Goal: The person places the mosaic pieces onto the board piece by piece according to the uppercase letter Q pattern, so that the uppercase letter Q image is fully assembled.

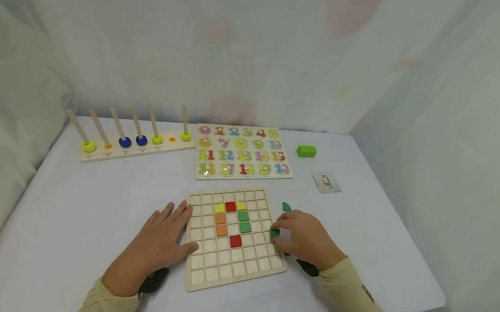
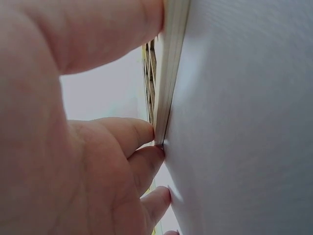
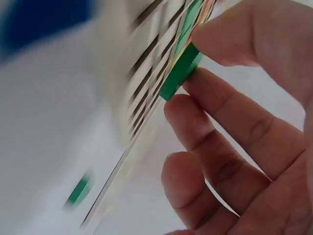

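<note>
The wooden grid board (image 1: 212, 273) lies flat on the table, holding red, yellow, orange and green pieces in some of its squares. My left hand (image 1: 161, 234) is spread along the board's left side, its thumb and fingertips at the edge. In the left wrist view, the fingers stay extended against the board's side (image 2: 168, 73). Thumb and fingers of my right hand (image 1: 304, 237) pinch a green square tile (image 3: 181, 73) over the board's right edge. A green quarter-round piece (image 1: 286, 206) rests on the table beyond that hand.
Behind the board lies a number puzzle (image 1: 243, 151) with coloured numerals. A peg stand (image 1: 136, 151) with yellow, blue and orange rings is at the back left. To the right are a green block (image 1: 306, 151) and a small picture card (image 1: 326, 182).
</note>
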`<state>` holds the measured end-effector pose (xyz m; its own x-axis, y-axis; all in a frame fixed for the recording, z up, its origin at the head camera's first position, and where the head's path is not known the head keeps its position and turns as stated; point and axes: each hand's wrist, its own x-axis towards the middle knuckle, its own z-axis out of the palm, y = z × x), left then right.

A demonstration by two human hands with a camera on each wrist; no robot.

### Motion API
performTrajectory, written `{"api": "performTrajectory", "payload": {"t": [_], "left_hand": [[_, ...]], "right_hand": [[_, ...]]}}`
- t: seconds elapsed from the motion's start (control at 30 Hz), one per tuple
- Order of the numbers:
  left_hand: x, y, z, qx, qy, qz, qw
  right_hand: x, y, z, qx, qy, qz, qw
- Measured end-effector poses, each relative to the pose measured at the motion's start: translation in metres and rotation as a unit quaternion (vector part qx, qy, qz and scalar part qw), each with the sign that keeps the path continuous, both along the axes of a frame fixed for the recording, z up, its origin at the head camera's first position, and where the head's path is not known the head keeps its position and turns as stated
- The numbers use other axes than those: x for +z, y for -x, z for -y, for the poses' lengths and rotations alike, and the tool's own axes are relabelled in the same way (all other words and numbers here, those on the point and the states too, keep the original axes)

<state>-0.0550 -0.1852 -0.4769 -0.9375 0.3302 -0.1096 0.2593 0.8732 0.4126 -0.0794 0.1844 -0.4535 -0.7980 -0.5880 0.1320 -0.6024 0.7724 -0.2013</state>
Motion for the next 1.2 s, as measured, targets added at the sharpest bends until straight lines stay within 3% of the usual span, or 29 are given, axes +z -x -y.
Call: {"api": "performTrajectory", "payload": {"t": [0.2,0.5,0.6,0.67,0.77,0.83,0.97,1.2], "left_hand": [[0.001,0.002,-0.004,-0.005,-0.009,-0.002,0.9999],[0.007,0.003,-0.006,-0.011,0.0,-0.005,0.9999],[0.007,0.002,-0.005,-0.007,0.002,0.001,1.0],[0.007,0.002,-0.004,-0.007,0.002,0.003,1.0],[0.005,0.002,-0.002,-0.005,0.003,0.003,1.0],[0.004,0.001,-0.001,-0.003,0.001,0.002,1.0],[0.003,0.0,0.0,-0.001,-0.005,0.002,1.0],[0.002,0.0,0.001,-0.001,-0.008,0.001,1.0]], "right_hand": [[0.004,0.003,0.039,0.076,-0.044,0.029,0.996],[0.007,-0.002,0.055,0.118,-0.06,0.009,0.991],[0.01,0.004,0.045,0.064,-0.05,0.005,0.997],[0.009,0.013,0.033,-0.031,-0.046,-0.001,0.998],[0.0,0.026,0.014,-0.184,-0.042,0.012,0.982],[-0.006,0.032,0.005,-0.236,-0.045,0.04,0.97],[-0.014,0.037,-0.003,-0.238,-0.023,0.077,0.968],[-0.01,0.034,-0.001,-0.205,0.005,0.083,0.975]]}}
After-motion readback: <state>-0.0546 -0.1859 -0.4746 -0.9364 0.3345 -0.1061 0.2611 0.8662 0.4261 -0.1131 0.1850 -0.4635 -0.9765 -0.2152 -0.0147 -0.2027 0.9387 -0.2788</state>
